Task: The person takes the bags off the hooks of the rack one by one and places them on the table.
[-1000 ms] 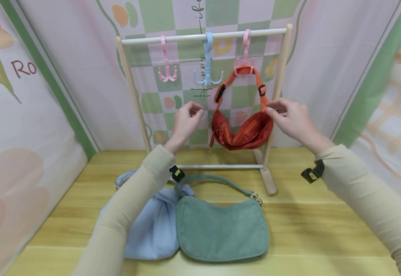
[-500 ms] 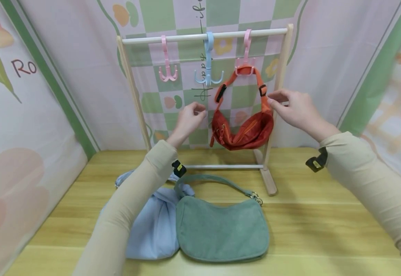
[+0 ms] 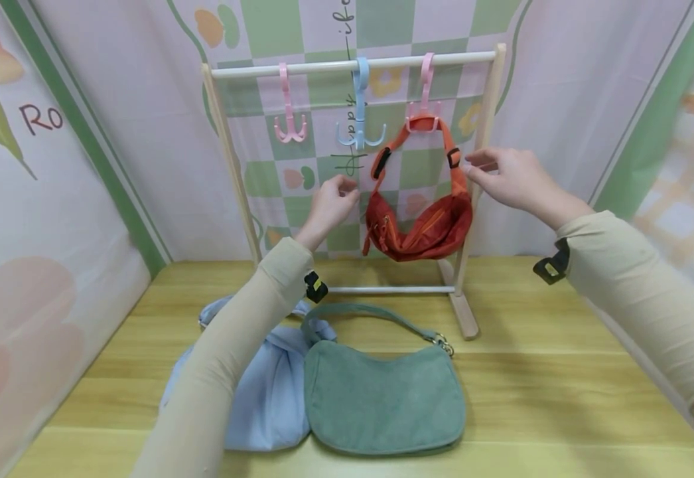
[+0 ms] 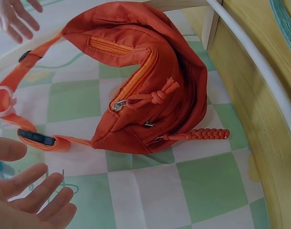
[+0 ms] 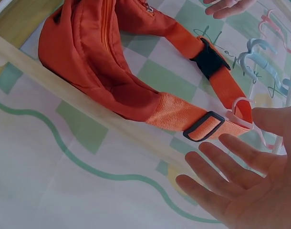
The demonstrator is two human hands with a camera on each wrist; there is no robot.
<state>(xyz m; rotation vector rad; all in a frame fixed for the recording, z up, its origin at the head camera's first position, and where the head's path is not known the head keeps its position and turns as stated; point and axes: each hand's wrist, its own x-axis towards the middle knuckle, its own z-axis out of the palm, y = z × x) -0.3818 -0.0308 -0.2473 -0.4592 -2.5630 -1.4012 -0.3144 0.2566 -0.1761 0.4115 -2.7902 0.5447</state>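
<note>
A red waist bag [image 3: 424,229] hangs by its orange strap [image 5: 176,114] from the right pink hook hanger [image 3: 424,86] on the rack. My right hand [image 3: 511,176] is just right of the strap, near its black slider buckle [image 5: 204,126]; its fingers are spread and hold nothing in the right wrist view. To the left of the bag my left hand [image 3: 333,202] hovers with relaxed fingers. In the left wrist view the left fingers [image 4: 36,191] are apart with nothing in them, below the black clip buckle [image 4: 36,138].
A blue hook hanger [image 3: 359,106] and another pink hook hanger [image 3: 289,106] hang on the white rail [image 3: 323,67]. On the wooden table [image 3: 532,392] lie a green shoulder bag [image 3: 383,398] and a light blue bag [image 3: 266,398], partly hidden by the left sleeve.
My right hand has let go of the strap's lower end and moved up and right, off the bag. The left hand has shifted slightly right. The waist bag hangs nearly still.
</note>
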